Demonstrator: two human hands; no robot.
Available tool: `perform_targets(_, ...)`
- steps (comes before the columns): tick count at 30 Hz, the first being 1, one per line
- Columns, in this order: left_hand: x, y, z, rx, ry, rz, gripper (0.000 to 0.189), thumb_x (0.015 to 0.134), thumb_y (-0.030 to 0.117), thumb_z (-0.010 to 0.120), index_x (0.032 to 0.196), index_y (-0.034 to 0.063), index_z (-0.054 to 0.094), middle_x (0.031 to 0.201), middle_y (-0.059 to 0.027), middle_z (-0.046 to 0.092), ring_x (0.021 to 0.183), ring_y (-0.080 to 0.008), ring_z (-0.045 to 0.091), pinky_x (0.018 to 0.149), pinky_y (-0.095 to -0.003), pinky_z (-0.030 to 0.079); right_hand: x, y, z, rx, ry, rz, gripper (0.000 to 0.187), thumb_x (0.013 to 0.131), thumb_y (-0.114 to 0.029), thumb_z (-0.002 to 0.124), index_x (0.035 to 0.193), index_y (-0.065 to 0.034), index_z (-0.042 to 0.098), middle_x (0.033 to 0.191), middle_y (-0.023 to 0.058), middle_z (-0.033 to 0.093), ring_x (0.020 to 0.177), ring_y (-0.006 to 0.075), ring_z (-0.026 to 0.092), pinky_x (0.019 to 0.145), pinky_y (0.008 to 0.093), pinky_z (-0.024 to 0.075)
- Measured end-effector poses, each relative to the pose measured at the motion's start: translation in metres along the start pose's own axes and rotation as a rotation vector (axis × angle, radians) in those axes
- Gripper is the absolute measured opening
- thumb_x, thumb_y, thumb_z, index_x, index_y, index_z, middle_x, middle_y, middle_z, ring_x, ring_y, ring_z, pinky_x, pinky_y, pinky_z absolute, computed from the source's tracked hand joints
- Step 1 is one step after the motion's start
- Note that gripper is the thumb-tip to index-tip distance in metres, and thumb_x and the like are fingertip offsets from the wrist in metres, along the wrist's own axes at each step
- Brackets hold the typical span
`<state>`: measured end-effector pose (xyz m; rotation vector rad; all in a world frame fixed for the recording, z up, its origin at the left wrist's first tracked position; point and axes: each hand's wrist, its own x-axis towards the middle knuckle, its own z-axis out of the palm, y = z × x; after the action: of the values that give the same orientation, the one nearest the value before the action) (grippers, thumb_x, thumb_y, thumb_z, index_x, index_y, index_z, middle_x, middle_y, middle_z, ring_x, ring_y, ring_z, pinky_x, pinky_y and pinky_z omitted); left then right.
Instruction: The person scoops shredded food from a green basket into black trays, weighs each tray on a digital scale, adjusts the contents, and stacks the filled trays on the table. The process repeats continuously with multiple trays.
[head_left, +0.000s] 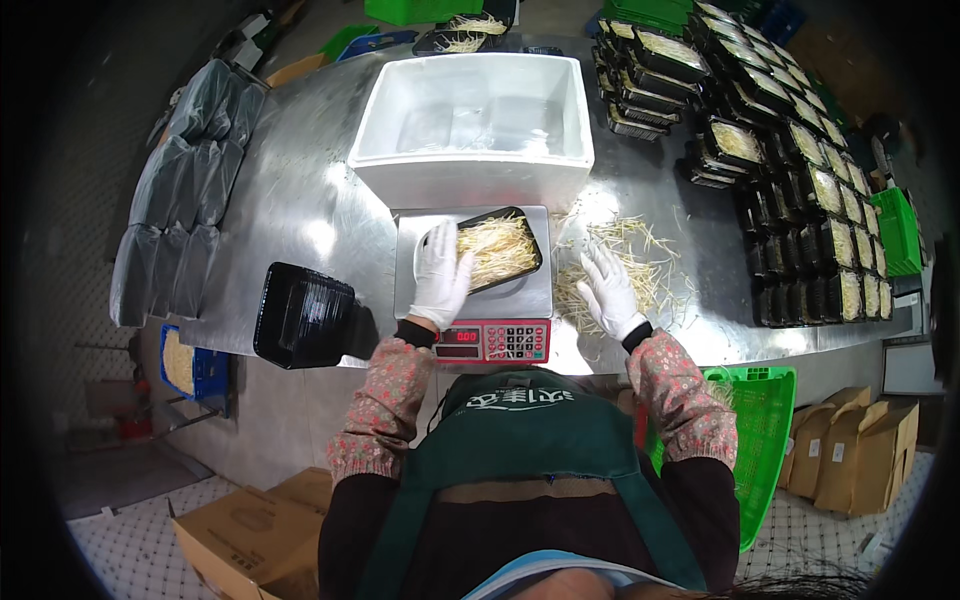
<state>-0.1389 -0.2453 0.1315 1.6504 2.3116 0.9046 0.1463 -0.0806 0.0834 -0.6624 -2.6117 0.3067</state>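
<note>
My left hand (441, 281), in a white glove, is at the left end of a black plastic tray (537, 259) filled with bean sprouts (495, 251). Its thumb lies by the sprouts, and its fingers cover that end of the tray. The tray sits slightly turned over the steel platform of a red digital scale (491, 341) with a lit display. To the right of the scale, my right hand (609, 289), gloved too, rests with fingers apart on a loose pile of bean sprouts (649, 274). Its fingertips touch the sprouts, and no bunch shows in its grasp.
Behind the scale stands a white foam box (472, 161). Nested empty black trays (304, 315) are at the front left, bagged tray stacks (187, 180) farther left. Filled trays (810, 195) crowd the right side of the steel table (300, 180). A green crate (765, 450) stands below.
</note>
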Motion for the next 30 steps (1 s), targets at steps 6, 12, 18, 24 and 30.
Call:
perform_targets(6, 0.018, 0.017, 0.040, 0.407, -0.133, 0.110, 0.060, 0.092, 0.037, 0.048, 0.143, 0.0069, 0.039, 0.148, -0.0122, 0.038, 0.135, -0.0336, 0.035, 0.108, -0.0584, 0.027, 0.111, -0.080, 0.010, 0.418, 0.037, -0.057, 0.057, 0.094, -0.030, 0.055, 0.140, 0.0013, 0.041, 0.136, 0.0261, 0.049, 0.132, 0.0440, 0.040, 0.111, 0.0455, 0.0312)
perform_targets(12, 0.038, -0.005, 0.036, 0.404, -0.203, 0.137, 0.060, 0.091, 0.037, 0.046, 0.144, 0.0083, 0.037, 0.145, -0.0100, 0.040, 0.133, -0.0315, 0.037, 0.104, -0.0589, 0.031, 0.131, -0.103, 0.051, 0.323, -0.141, 0.117, 0.078, 0.095, -0.048, 0.049, 0.139, 0.0135, 0.032, 0.132, 0.0374, 0.044, 0.126, 0.0496, 0.041, 0.109, 0.0472, 0.0323)
perform_targets(18, 0.034, 0.020, 0.016, 0.304, -0.255, 0.062, 0.083, 0.086, 0.058, 0.055, 0.146, 0.0039, 0.034, 0.147, -0.0172, 0.038, 0.137, -0.0407, 0.031, 0.109, -0.0606, 0.020, 0.182, -0.082, -0.023, 0.287, -0.415, -0.018, 0.071, 0.089, -0.052, 0.055, 0.133, 0.0037, 0.049, 0.100, 0.0235, 0.066, 0.094, 0.0354, 0.066, 0.085, 0.0405, 0.0518)
perform_targets(24, 0.026, 0.050, -0.036, -0.055, -0.039, 0.114, 0.069, 0.084, 0.035, 0.069, 0.142, 0.0047, 0.044, 0.145, -0.0182, 0.043, 0.137, -0.0363, 0.035, 0.113, -0.0498, 0.025, 0.334, 0.026, 0.025, 0.236, -0.387, 0.149, 0.051, 0.083, -0.039, 0.066, 0.121, -0.0058, 0.064, 0.109, 0.0179, 0.068, 0.103, 0.0313, 0.065, 0.092, 0.0396, 0.0491)
perform_targets(30, -0.016, 0.047, -0.065, -0.571, 0.303, -0.270, 0.040, 0.090, 0.010, 0.065, 0.128, 0.0019, 0.058, 0.130, -0.0132, 0.058, 0.119, -0.0247, 0.056, 0.103, -0.0335, 0.042, 0.371, 0.076, 0.104, -0.109, -0.692, 0.081, 0.054, 0.073, -0.034, 0.076, 0.121, -0.0122, 0.065, 0.121, 0.0151, 0.063, 0.119, 0.0290, 0.057, 0.101, 0.0390, 0.0427)
